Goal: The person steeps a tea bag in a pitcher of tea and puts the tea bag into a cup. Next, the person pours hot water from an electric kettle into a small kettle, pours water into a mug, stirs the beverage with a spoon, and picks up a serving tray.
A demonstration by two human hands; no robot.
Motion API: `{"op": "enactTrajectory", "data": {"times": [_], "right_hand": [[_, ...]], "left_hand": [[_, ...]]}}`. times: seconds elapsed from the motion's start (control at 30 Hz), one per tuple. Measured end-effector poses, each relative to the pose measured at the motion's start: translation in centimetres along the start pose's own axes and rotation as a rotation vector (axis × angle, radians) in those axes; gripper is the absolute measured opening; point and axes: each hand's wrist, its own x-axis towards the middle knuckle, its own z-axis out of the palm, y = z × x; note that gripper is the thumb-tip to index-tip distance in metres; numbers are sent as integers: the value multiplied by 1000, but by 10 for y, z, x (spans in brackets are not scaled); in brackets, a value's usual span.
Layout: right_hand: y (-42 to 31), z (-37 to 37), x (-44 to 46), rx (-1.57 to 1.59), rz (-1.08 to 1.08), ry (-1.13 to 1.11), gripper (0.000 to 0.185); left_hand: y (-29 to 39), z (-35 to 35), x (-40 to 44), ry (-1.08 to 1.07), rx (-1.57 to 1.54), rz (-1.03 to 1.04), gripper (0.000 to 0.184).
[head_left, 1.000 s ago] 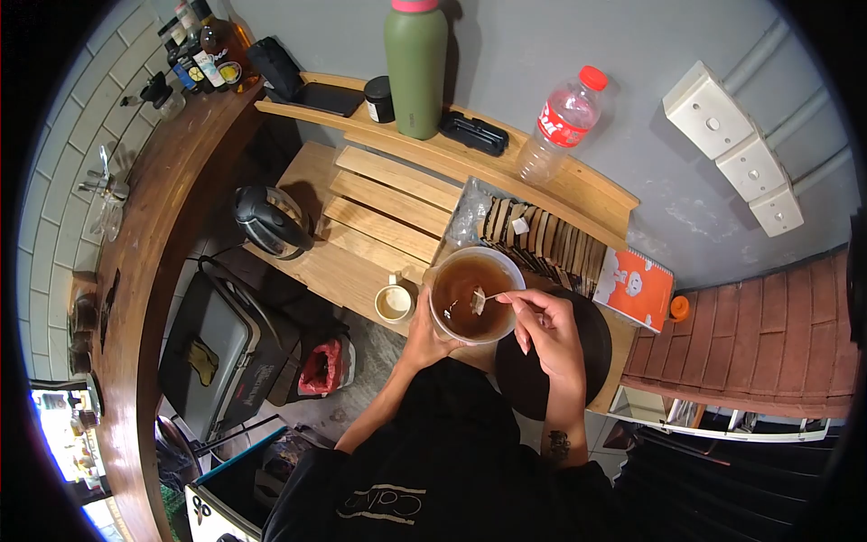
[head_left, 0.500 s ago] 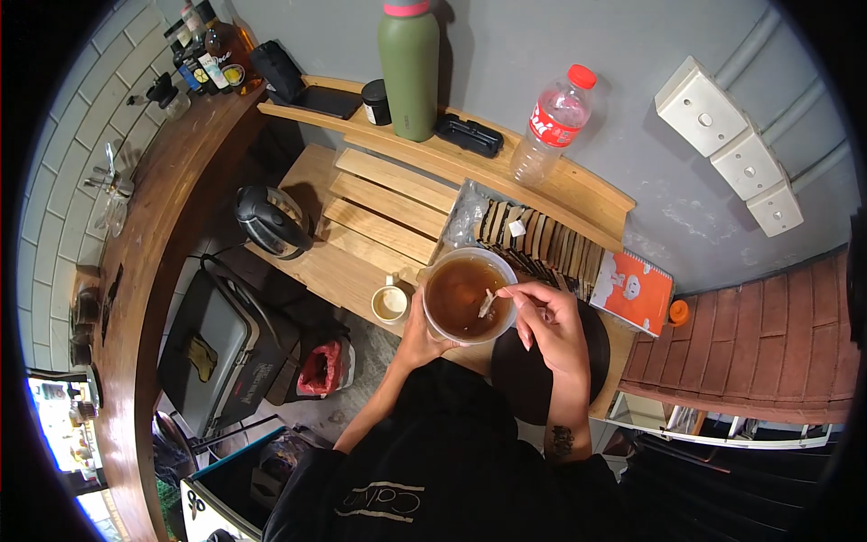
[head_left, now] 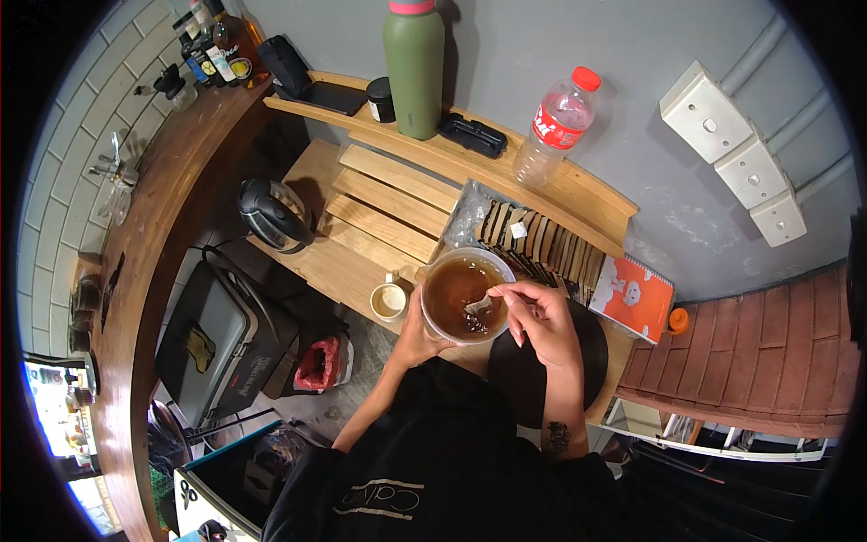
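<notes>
My left hand point(head_left: 421, 334) is wrapped round the side of a clear plastic tub point(head_left: 432, 326) of brown tea point(head_left: 450, 294), holding it up over the front of the wooden table. A pale tea bag point(head_left: 480, 306) hangs at the right side of the tea, partly in the liquid, with small bright spots around it. My right hand point(head_left: 540, 325) pinches the tea bag's upper end between thumb and fingertips above the rim. Just left of the tub stands a small cream mug point(head_left: 388, 302) with a light inside.
A box of tea bags point(head_left: 533, 237) and an orange notebook point(head_left: 632, 298) lie behind my right hand. A black round mat point(head_left: 578, 361) is beneath it. The kettle point(head_left: 271, 217) stands left; a green flask point(head_left: 414, 72) and plastic bottle point(head_left: 553, 135) stand on the back shelf point(head_left: 596, 203).
The tea bag has shifted a little and the tea's surface now shows more bright spots. My right hand has moved slightly left and stays pinched on the bag. The view has tilted slightly.
</notes>
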Motion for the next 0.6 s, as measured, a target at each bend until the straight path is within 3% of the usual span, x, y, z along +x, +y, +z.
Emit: {"op": "enactTrajectory", "data": {"times": [0.17, 0.43, 0.6], "right_hand": [[32, -5, 8, -52, 106, -10, 21], [1, -8, 4, -12, -18, -47, 21], [22, -9, 7, -16, 81, -63, 21]], "left_hand": [[10, -2, 1, 10, -31, 7, 134], [5, 0, 0, 12, -47, -23, 134], [7, -1, 1, 15, -42, 6, 135]]}}
